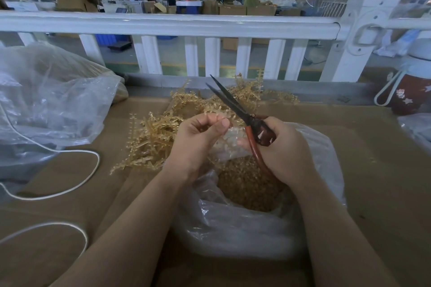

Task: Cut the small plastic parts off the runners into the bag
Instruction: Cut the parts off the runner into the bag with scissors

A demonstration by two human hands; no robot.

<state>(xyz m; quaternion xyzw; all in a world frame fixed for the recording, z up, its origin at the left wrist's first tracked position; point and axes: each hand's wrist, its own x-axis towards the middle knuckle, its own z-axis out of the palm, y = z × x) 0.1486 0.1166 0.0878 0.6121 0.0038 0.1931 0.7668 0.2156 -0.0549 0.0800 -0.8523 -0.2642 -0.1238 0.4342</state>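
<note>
**Blades apart, runner at the bag's mouth**

The cardboard-covered tabletop carries everything, backed along its far edge by a white railing. At its left edge slumps a big clear sack, with a white cord looping below it. Against the near edge, at the middle, stands the open bag, holding a mound of amber cut parts. Behind it, toward the far edge, lies the heap of uncut runners. A red flask stands at the far right corner.

The right hand has its fingers curled round the red handles of the scissors, whose dark blades stand open and point away. The left hand pinches a runner between thumb and fingertips, just above the bag's mouth; how much of it is left is hard to tell.

This looks like mid-cycle, between snips. The next cut calls for bringing the runner between the blades over the opening, so the parts drop inside rather than onto the cardboard.
</note>
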